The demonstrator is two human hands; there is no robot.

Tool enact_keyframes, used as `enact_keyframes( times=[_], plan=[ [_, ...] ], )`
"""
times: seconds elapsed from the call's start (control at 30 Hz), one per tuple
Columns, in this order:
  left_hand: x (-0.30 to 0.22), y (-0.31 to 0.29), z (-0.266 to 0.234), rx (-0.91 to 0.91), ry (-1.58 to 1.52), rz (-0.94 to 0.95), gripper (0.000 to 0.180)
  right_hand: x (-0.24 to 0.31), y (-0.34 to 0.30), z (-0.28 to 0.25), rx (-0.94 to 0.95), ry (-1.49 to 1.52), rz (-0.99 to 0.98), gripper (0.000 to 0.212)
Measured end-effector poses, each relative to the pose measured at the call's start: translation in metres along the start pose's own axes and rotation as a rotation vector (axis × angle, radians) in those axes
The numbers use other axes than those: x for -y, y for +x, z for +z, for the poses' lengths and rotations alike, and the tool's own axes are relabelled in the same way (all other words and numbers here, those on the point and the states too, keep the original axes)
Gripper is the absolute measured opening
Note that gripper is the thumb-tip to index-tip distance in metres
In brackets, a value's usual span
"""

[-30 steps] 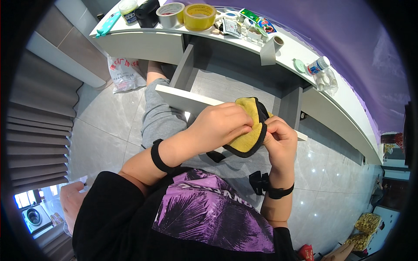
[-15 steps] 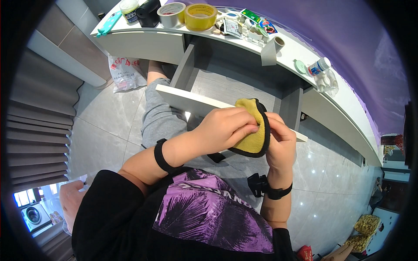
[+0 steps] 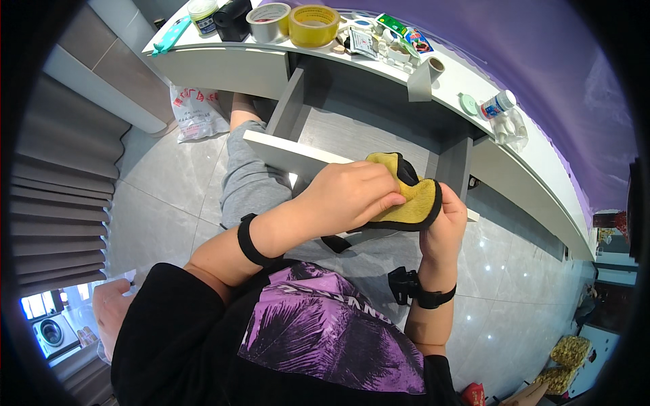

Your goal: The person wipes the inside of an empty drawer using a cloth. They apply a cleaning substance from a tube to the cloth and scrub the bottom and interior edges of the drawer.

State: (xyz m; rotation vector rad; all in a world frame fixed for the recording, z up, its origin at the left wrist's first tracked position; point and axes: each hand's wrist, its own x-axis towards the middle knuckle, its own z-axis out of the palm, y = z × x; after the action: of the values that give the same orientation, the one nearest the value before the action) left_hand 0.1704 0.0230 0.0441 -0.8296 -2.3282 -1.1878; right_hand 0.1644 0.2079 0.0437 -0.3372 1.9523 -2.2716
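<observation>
Yellow cloth pad [image 3: 406, 196] fuzzy, matt w/ black trim; floor tiles [image 3: 169, 196] glossy.

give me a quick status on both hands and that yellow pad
Left hand clamped over yellow black-edged fabric pad. Right hand grips its right edge. Pad held above open grey desk drawer; nothing in the way.

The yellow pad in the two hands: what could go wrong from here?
1. The yellow pad is held in the air between the left hand and the right hand, so it may slip to the tiled floor.
2. The open drawer juts out just beyond the hands; a knuckle could knock its front edge.
</observation>
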Motion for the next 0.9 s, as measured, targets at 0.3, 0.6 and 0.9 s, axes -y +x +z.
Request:
enact_keyframes(
  times=[0.3,0.6,0.9],
  plan=[
    [-0.005,0.005,-0.009,-0.118,-0.013,0.112,0.019,-0.005,-0.002,0.003,0.04,-0.042,0.017,0.016],
    [-0.005,0.004,-0.013,-0.13,-0.076,0.162,0.019,0.002,0.004,0.004,0.215,-0.131,-0.059,0.012],
    [-0.016,0.002,-0.011,-0.085,0.035,0.023,0.023,0.002,0.002,0.006,0.202,-0.125,0.042,0.017]
  ],
)
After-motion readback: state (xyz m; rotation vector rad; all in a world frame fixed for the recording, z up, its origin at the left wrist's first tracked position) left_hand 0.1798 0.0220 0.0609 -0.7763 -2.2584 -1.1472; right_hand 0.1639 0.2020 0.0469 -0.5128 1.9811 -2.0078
